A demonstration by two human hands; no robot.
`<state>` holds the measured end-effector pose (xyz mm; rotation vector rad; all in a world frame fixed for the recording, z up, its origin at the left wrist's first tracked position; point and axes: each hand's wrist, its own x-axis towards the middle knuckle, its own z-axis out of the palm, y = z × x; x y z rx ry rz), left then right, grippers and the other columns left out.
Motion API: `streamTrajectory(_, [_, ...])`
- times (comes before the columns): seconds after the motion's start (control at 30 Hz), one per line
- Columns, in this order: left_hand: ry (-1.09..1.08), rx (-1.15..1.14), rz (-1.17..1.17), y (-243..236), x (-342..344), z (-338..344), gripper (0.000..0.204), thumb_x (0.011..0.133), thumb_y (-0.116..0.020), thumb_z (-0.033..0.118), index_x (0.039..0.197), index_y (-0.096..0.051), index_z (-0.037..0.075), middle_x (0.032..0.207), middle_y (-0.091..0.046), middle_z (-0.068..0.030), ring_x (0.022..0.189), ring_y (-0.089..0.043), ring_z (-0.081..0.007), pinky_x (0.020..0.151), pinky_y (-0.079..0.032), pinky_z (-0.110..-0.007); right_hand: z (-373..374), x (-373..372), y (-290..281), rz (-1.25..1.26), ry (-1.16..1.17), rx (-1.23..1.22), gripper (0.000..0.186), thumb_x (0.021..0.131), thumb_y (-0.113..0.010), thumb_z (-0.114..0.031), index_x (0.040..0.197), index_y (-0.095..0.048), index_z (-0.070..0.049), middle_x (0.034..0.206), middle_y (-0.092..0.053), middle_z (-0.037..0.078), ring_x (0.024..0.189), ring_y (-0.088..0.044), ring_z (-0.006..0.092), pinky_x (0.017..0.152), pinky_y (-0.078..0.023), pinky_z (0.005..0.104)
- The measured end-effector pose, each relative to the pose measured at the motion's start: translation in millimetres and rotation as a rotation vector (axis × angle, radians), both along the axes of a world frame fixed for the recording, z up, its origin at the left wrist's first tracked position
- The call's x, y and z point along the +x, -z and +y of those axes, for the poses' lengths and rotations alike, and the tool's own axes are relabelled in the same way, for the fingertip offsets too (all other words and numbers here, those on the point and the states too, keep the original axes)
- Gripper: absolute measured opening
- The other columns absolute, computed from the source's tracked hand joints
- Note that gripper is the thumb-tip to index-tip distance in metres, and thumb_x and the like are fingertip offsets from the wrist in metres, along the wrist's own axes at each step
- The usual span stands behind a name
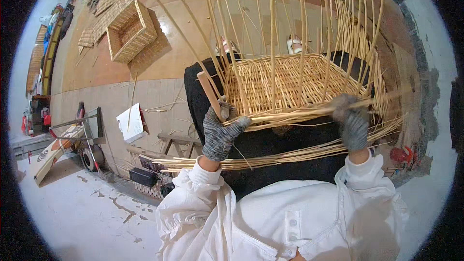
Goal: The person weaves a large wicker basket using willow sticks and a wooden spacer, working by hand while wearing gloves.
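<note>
A rectangular wicker basket base lies across my lap on black cloth, with tall upright stakes rising round its sides. My left hand, in a grey knit glove, is closed on its near left corner. A smooth round wooden stick stands tilted at that corner, against my fingers. My right hand, in a matching glove, is closed round thin wicker rods at the near right edge; motion smears its fingers. These rods run along the near edge, and their right ends are blurred.
A loose bundle of wicker rods lies across my lap. A finished-looking rectangular basket stands at the far left, beside woven panels. White paper, a wooden frame and a wheeled cart are to the left; a red tool is right.
</note>
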<state>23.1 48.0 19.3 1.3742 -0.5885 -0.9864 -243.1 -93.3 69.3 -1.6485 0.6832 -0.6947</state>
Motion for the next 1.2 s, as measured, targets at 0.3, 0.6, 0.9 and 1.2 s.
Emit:
streamTrajectory(0.3, [-0.453, -0.081, -0.817, -56.0, 2.1, 21.2, 0.037, 0.087, -0.056, 0.009, 0.119, -0.043, -0.003, 0.111, -0.057, -0.0129, 0.104, -0.054, -0.0216, 0.088, -0.043, -0.034, -27.5, -3.8, 11.1, 0.113, 0.398, 0.409, 0.013, 0.075, -0.067, -0.006, 0.085, -0.061, 0.000, 0.071, -0.063, 0.008, 0.060, -0.063, 0.0181, 0.056, -0.055, 0.0274])
streamTrajectory(0.6, [0.447, 0.059, -0.327, -35.5, -25.8, -53.9, 0.019, 0.079, -0.066, 0.006, 0.096, -0.060, 0.001, 0.093, -0.065, -0.0070, 0.089, -0.061, -0.0159, 0.080, -0.048, -0.029, -14.9, 1.5, 9.6, -0.188, 0.401, 0.673, 0.014, 0.075, -0.068, -0.005, 0.088, -0.062, -0.003, 0.073, -0.064, 0.006, 0.064, -0.063, 0.0163, 0.056, -0.052, 0.0255])
streamTrajectory(0.9, [0.181, 0.267, -0.806, -35.2, -52.0, -61.4, 0.023, 0.076, -0.068, 0.022, 0.088, -0.057, 0.006, 0.074, -0.063, -0.0134, 0.071, -0.061, -0.0315, 0.063, -0.047, -0.039, -73.0, 145.6, -37.5, 0.400, 0.259, -1.123, 0.077, 0.066, -0.064, 0.002, 0.135, -0.032, -0.010, 0.111, -0.050, 0.019, 0.104, -0.049, 0.0321, 0.088, -0.042, 0.0375])
streamTrajectory(1.2, [0.234, 0.136, -0.362, -35.9, -31.6, -45.1, 0.023, 0.075, -0.070, 0.010, 0.093, -0.060, 0.001, 0.084, -0.064, -0.0051, 0.078, -0.059, -0.0139, 0.072, -0.048, -0.026, -17.6, 14.8, -16.8, -0.385, 0.250, 0.172, 0.020, 0.094, -0.045, -0.024, 0.094, -0.048, -0.004, 0.068, -0.043, -0.001, 0.061, -0.049, 0.0121, 0.067, -0.054, 0.0367])
